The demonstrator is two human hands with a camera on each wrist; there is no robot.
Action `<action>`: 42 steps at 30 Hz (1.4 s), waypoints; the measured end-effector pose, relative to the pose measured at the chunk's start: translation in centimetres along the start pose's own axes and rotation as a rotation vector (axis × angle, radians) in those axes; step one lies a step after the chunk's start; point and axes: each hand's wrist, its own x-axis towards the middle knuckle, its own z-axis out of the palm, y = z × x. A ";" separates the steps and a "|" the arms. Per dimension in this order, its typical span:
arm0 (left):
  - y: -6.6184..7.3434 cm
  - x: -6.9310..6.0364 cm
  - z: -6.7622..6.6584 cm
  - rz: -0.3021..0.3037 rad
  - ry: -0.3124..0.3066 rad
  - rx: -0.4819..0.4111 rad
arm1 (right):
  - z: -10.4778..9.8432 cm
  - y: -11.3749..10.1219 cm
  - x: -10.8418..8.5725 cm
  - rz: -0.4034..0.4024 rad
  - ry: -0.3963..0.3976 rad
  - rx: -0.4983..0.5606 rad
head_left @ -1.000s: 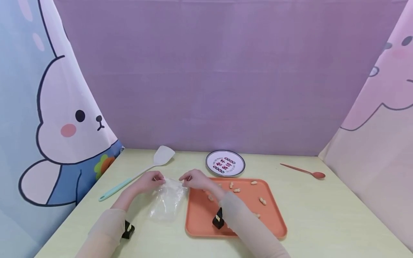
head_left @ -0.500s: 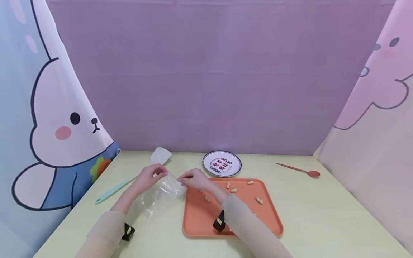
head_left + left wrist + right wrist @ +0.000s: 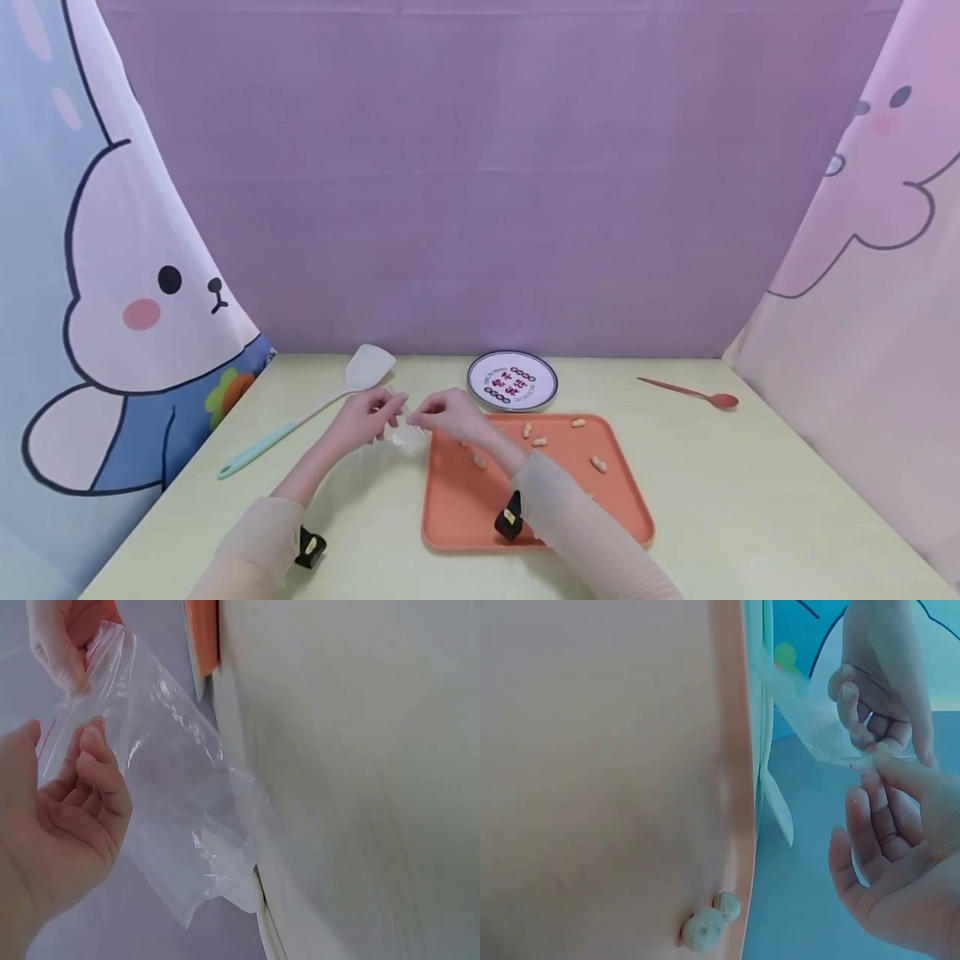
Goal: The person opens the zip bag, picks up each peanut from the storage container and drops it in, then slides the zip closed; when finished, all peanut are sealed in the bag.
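A clear plastic zip bag [image 3: 172,765] with a red line along its mouth hangs above the table between both hands. My right hand [image 3: 453,415] pinches one corner of the mouth between thumb and fingers. My left hand [image 3: 367,418] is at the other part of the mouth; in the left wrist view, its thumb and loosely bent fingers stand apart, with the bag's edge by the gap. In the head view, the hands hide much of the bag. Beside the right forearm lies an orange tray [image 3: 465,508] bearing several peanuts in shells [image 3: 598,463].
Behind the tray is a white plate [image 3: 512,381] with a dark rim and red print. A spatula [image 3: 367,367] with a mint handle lies at the left, a red-brown spoon [image 3: 722,401] at the far right. Purple cloth [image 3: 480,183] closes off the back.
The bag has been lifted and turned, so less of it shows in the head view. My left hand has shifted right, closer to the right hand, and its fingers have spread.
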 end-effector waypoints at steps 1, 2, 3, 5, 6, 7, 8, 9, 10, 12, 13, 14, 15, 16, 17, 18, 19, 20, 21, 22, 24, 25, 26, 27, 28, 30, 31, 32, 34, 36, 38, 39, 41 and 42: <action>0.1 0.0 0.0 -0.007 -0.012 -0.004 | 0.0 0.0 0.0 0.000 -0.003 0.004; 0.2 -0.1 0.0 -0.005 -0.025 -0.006 | 0.1 0.0 0.0 -0.001 -0.004 0.007; 0.2 -0.1 0.0 0.001 -0.040 -0.012 | 0.1 0.0 0.0 -0.002 -0.004 0.013; 0.3 -0.2 -0.1 0.018 -0.075 -0.031 | 0.1 0.1 0.0 -0.005 -0.002 0.025; 0.3 -0.2 -0.2 0.029 -0.092 -0.036 | 0.0 0.1 0.0 -0.005 -0.001 0.040; 0.3 -0.3 -0.3 0.040 -0.110 -0.042 | 0.0 0.1 -0.1 -0.004 0.001 0.048; 0.3 -0.3 -0.4 0.049 -0.127 -0.048 | -0.1 0.2 -0.1 -0.004 0.003 0.063; 0.3 -0.3 -0.4 0.059 -0.142 -0.056 | -0.1 0.2 -0.1 -0.002 0.004 0.084; 0.3 -0.3 -0.5 0.063 -0.149 -0.061 | -0.2 0.2 0.0 -0.001 0.003 0.107; 0.2 -0.3 -0.5 0.060 -0.159 -0.064 | -0.3 0.3 0.0 0.002 -0.002 0.132; 0.6 -0.4 -0.6 0.051 -0.160 -0.072 | -0.4 0.1 -0.1 0.002 -0.008 0.137; 0.7 -0.5 -0.6 0.034 -0.155 -0.077 | -0.4 0.1 -0.1 0.000 -0.012 0.141; 0.8 -0.5 -0.6 0.020 -0.149 -0.089 | -0.4 0.0 -0.2 0.001 -0.017 0.142; 0.8 -0.5 -0.6 0.012 -0.143 -0.093 | -0.4 -0.1 -0.3 -0.001 -0.022 0.141; 0.9 -0.5 -0.5 0.003 -0.138 -0.092 | -0.5 -0.2 -0.4 -0.002 -0.022 0.132; 1.0 -0.5 -0.5 0.000 -0.132 -0.093 | -0.5 -0.2 -0.4 -0.003 -0.022 0.129; 0.9 -0.4 -0.4 -0.001 -0.128 -0.088 | -0.4 -0.3 -0.5 -0.002 -0.020 0.129; 0.5 -0.2 -0.3 0.002 -0.125 -0.081 | -0.4 -0.1 -0.4 -0.003 -0.015 0.125; 0.4 -0.1 -0.3 0.011 -0.125 -0.077 | -0.4 -0.2 -0.4 -0.002 -0.014 0.128; 0.3 -0.1 -0.3 0.018 -0.126 -0.065 | -0.5 -0.2 -0.4 -0.005 -0.012 0.121; 0.3 0.0 -0.2 0.012 -0.127 -0.053 | -0.5 -0.1 -0.4 -0.006 -0.013 0.103; 0.3 0.1 -0.2 0.009 -0.130 -0.054 | -0.5 -0.1 -0.3 -0.005 -0.016 0.094; 0.3 0.0 -0.2 0.008 -0.132 -0.055 | -0.6 -0.1 -0.3 -0.005 -0.020 0.086; 0.2 0.0 -0.2 0.009 -0.135 -0.054 | -0.6 -0.1 -0.4 -0.006 -0.023 0.082; 0.2 0.0 -0.2 0.013 -0.138 -0.054 | -0.6 -0.1 -0.4 -0.002 -0.028 0.075; 0.1 0.0 -0.2 0.029 -0.147 -0.058 | -0.6 -0.1 -0.4 0.003 -0.035 0.076; 0.1 0.0 -0.3 0.041 -0.150 -0.061 | -0.6 0.0 -0.3 0.008 -0.038 0.079; 0.0 0.0 -0.3 0.049 -0.151 -0.066 | -0.6 0.1 -0.3 0.010 -0.042 0.086; 0.0 -0.1 -0.4 0.063 -0.152 -0.082 | -0.5 0.3 -0.2 0.018 -0.048 0.116; 0.0 -0.2 -0.4 0.064 -0.149 -0.099 | -0.5 0.4 -0.2 0.025 -0.048 0.160; 0.0 -0.2 -0.4 0.066 -0.151 -0.116 | -0.5 0.4 -0.2 0.035 -0.049 0.201; 0.0 -0.2 -0.5 0.066 -0.153 -0.118 | -0.6 0.4 -0.2 0.041 -0.050 0.219; 0.0 -0.2 -0.4 0.062 -0.160 -0.118 | -0.6 0.3 -0.3 0.052 -0.052 0.235; 0.0 -0.2 -0.4 0.066 -0.164 -0.114 | -0.7 0.2 -0.3 0.059 -0.055 0.235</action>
